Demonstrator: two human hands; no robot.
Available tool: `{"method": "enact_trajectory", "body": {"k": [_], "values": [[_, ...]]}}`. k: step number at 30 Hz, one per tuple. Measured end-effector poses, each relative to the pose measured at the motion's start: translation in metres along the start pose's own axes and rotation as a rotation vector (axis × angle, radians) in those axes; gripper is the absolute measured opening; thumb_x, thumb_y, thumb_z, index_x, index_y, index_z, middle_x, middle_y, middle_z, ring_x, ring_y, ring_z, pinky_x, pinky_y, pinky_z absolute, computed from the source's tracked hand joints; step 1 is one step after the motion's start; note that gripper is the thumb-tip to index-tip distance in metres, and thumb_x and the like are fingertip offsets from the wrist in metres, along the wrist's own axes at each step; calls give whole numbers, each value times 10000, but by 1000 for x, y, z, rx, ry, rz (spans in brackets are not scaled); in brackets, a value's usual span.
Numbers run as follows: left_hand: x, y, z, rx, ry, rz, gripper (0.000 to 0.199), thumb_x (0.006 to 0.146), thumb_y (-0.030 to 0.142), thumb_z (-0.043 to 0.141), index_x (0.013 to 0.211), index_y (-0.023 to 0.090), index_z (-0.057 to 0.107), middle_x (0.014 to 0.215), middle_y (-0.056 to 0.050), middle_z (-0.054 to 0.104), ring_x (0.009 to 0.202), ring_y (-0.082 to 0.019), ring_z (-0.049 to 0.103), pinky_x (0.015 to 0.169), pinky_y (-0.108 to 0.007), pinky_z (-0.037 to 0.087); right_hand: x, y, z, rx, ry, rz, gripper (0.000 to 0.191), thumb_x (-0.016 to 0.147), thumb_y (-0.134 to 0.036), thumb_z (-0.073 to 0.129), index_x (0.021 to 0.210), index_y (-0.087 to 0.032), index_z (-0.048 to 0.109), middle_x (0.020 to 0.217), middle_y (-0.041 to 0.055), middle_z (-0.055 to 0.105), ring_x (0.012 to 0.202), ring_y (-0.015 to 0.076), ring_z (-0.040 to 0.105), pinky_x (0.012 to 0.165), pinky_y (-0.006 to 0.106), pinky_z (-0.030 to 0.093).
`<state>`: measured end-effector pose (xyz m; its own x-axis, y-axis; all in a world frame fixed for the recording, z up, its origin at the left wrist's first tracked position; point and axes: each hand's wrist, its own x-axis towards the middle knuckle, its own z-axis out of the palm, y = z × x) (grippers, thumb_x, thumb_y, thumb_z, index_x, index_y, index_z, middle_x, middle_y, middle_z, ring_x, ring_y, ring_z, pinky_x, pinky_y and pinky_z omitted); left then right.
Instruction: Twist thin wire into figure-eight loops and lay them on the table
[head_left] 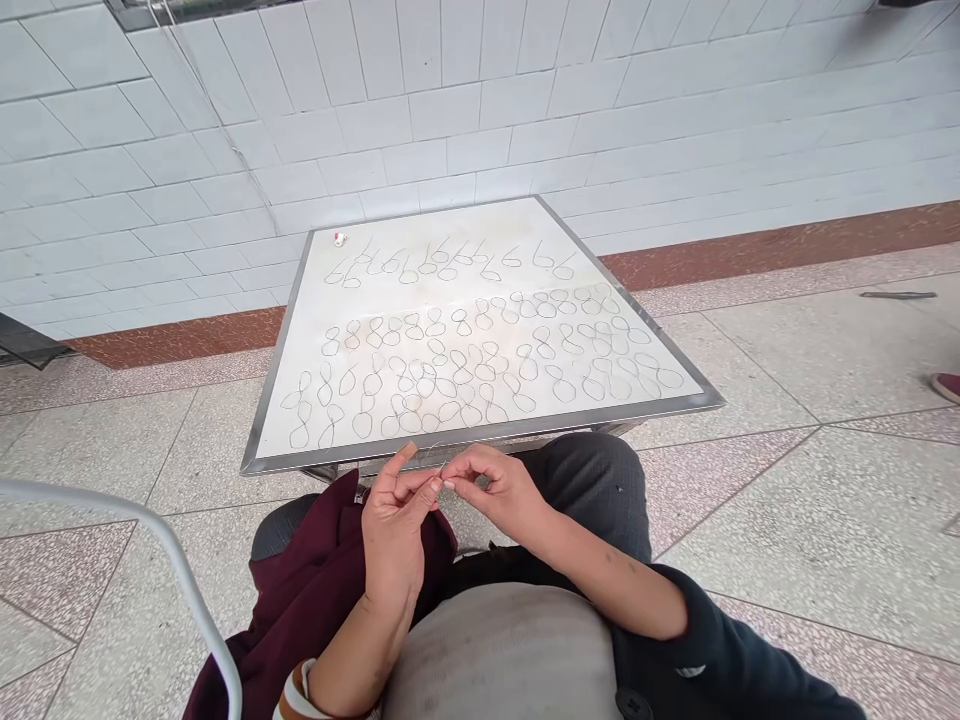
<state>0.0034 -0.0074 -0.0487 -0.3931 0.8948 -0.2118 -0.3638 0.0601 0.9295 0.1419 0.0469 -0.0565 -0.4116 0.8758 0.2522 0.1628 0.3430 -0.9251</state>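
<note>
My left hand (397,520) pinches a thin wire (435,450) between thumb and fingers, with a tan wrap on one raised fingertip. Right beside it, my right hand (499,490) pinches the same wire, and the fingertips of both hands meet just in front of the table's near edge. A curve of the wire rises above the fingers. On the white table (300,350) lie several rows of thin wire figure-eight shapes (461,370). Farther back are several single loops with loose straight ends (427,265).
A small white and red object (340,240) sits at the table's back left corner. A grey curved metal bar (176,550) stands at the left. A dark thin object (898,295) and a shoe (946,386) are on the floor at right. Dark red cloth (315,590) covers my lap's left side.
</note>
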Motion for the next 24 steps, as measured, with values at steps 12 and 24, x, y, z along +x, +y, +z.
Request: {"method": "enact_trajectory", "body": {"k": [12,24], "values": [[-1,9,-1,228,-95,36,536,761,294,752,1259,200,578,770,7,719,740,-130,618,760,-263,478,14,7,-17,35,-33,-140,196,873,-350,654,1047,-261,672,957,43,678,853,163,624,732,301,528],[-13,16,2,399,-131,210,517,801,279,708,1295,222,564,743,24,673,713,-133,587,785,-270,471,14,-10,-16,-56,-75,-177,183,912,-349,603,825,-228,709,741,22,670,705,141,604,634,255,485]]}}
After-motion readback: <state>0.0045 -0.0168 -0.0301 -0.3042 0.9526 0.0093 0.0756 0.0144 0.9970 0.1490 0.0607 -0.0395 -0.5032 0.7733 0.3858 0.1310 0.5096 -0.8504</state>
